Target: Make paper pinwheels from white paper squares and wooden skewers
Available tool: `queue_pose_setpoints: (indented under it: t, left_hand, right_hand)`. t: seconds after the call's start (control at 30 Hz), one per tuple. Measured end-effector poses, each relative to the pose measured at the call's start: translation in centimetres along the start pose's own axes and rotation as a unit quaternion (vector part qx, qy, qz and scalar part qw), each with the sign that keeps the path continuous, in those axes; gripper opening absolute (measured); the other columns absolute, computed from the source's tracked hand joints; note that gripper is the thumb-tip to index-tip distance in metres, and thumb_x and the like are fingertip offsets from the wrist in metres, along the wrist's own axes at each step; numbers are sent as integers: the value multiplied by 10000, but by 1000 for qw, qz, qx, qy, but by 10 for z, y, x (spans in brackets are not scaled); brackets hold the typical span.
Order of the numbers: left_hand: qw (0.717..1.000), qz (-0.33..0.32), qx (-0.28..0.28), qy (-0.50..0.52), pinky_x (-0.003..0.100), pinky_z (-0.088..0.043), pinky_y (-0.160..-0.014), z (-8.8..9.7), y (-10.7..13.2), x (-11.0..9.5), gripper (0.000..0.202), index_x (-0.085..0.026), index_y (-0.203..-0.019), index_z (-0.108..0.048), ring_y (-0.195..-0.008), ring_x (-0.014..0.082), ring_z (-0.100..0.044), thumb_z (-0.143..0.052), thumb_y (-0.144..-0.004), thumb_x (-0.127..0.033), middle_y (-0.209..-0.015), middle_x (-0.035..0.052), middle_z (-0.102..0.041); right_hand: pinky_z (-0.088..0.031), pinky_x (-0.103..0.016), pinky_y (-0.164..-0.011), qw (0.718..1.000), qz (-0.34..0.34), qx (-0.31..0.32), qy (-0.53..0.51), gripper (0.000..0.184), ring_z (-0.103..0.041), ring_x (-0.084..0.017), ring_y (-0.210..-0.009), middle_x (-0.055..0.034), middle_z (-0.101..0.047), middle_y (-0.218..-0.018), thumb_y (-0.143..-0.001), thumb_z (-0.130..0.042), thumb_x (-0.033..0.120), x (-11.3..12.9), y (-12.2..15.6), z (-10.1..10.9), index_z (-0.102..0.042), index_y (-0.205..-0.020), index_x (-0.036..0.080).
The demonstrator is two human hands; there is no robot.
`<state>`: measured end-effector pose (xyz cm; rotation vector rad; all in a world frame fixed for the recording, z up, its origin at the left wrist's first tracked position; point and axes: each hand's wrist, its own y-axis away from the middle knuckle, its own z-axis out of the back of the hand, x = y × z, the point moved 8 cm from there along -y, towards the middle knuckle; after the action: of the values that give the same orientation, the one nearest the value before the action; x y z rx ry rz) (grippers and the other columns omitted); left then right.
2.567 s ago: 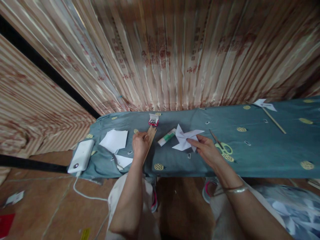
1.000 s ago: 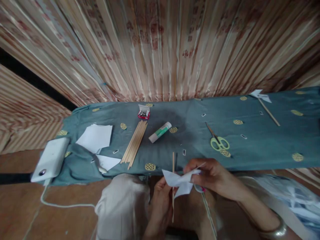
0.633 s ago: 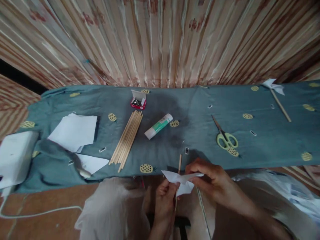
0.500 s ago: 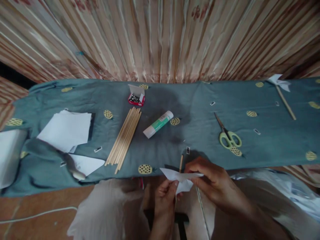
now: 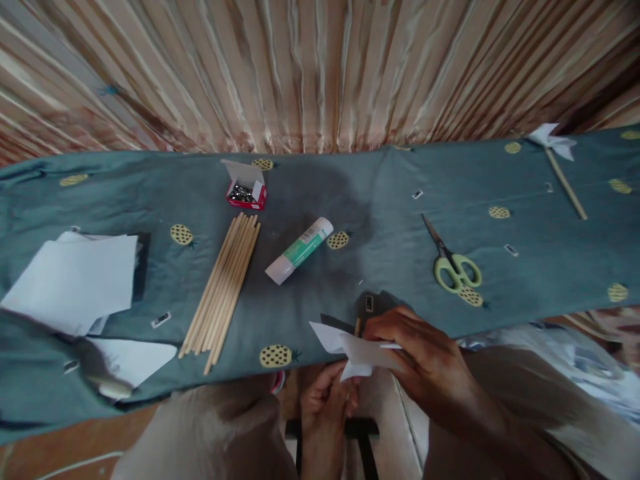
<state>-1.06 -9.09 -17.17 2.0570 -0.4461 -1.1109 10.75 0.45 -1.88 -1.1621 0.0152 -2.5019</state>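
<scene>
A white paper pinwheel point(image 5: 360, 350) with folded blades is between my hands at the table's near edge. My right hand point(image 5: 425, 360) is closed on its right side, thumb and fingers pinching the paper. Below the pinwheel, my left hand point(image 5: 325, 400) has its fingers curled against the lower blade; its exact hold is partly hidden. The end of a wooden stick point(image 5: 358, 326) shows behind the paper, and the rest of it is covered.
On the green cloth lie wooden sticks point(image 5: 220, 293), a glue stick point(image 5: 300, 251), an open red box of metal pins point(image 5: 245, 192) and scissors point(image 5: 450, 263). White paper sheets point(image 5: 75, 280) lie left. A finished-looking pinwheel on a stick point(image 5: 565, 180) rests far right.
The pinwheel has turned and tilted in my hands, with a blade now facing up by my right fingers. My left thumb has slipped lower. The camera view has shifted slightly.
</scene>
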Motion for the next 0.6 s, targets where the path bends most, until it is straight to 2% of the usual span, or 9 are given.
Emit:
queue_pose_setpoints:
  t: [0.13,0.4,0.6]
  left_hand:
    - [1000,15,13,-2,176,-335,-440,1,-3,7,427,-165,-785,-765,-451,68,-441,-821,-541,-511,-555,31,-631]
    - [1000,16,-12,-10,195,-371,-444,9,-3,8,445,-179,-805,-764,-453,80,-474,-830,-519,-513,-632,47,-679]
    - [1000,13,-3,-15,188,-366,-427,11,-5,9,447,-167,-791,-765,-433,76,-472,-835,-513,-510,-584,45,-663]
  right_hand:
    - [-479,-248,-725,1000,3,5,-6,132,-603,-147,-806,-15,-662,-836,-902,-496,132,1,-2,1,-582,-949,220]
    - [-495,-255,-714,1000,-4,4,-6,140,-611,-151,-791,-13,-663,-812,-888,-509,119,2,-5,0,-587,-927,228]
    - [-496,-255,-709,1000,-5,5,-5,117,-609,-149,-793,-13,-661,-815,-896,-515,131,2,-7,-1,-582,-925,223]
